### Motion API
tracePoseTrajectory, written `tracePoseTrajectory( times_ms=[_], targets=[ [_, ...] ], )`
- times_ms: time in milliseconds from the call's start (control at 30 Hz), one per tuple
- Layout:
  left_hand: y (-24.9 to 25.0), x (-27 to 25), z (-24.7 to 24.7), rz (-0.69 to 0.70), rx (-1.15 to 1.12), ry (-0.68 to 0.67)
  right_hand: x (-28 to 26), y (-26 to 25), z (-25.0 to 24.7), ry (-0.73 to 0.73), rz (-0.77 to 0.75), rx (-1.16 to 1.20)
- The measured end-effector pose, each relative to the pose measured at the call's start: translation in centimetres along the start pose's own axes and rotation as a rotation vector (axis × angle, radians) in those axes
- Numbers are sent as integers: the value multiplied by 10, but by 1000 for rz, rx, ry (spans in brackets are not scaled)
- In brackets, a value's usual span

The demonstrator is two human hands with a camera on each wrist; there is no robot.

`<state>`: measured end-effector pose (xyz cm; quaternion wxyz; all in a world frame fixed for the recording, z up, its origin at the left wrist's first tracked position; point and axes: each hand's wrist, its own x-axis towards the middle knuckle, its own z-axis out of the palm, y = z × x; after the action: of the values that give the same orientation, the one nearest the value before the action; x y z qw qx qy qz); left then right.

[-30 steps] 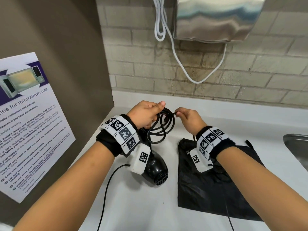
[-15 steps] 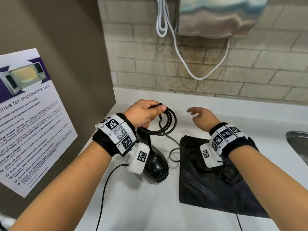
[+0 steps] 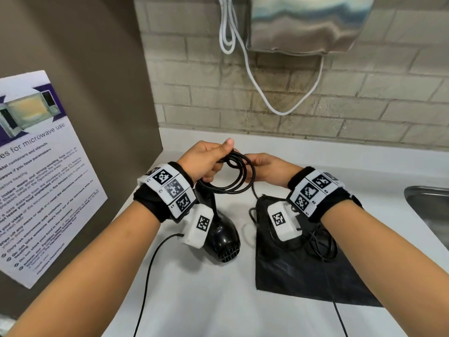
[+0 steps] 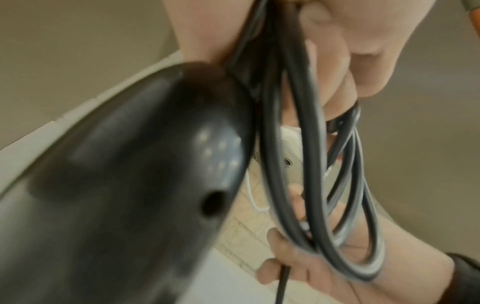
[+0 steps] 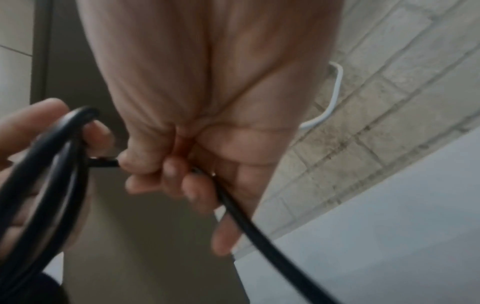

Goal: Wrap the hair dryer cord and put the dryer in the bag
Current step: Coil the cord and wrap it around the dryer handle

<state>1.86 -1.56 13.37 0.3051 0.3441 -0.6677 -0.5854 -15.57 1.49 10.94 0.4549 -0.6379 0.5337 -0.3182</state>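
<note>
Now right hand [image 3: 267, 167] back pinching cord [image 3: 233, 176].

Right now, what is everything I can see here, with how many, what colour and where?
hair dryer: one, black, hanging under the left hand above the counter.
cord: one, black, coiled in loops between both hands; its loose end trails over the bag.
bag: one, black, flat on the counter at right.
counter: one, white.
sink: one, metal, at the right edge.
wall unit: one, shiny metal, on the brick wall.
white cable: one, looping below the wall unit.
microwave poster: one, white and purple, left wall.
left hand: grips the coil.
right hand: pinches the cord.
</note>
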Motion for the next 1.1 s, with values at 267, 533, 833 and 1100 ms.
tracePoseTrajectory(
  times_ms=[267,533,833,1100],
  targets=[
    [0,1,4,13,77,-74,-8,-30,-11,412,-166,-379],
    [6,4,10,-47,222,-198,-16,-47,-1,554,-318,-467],
    [2,12,7,-15,198,-59,-32,-17,-3,516,-389,-420],
    [-4,23,8,2,224,23,-34,1,13,519,-498,-579]
  ],
)
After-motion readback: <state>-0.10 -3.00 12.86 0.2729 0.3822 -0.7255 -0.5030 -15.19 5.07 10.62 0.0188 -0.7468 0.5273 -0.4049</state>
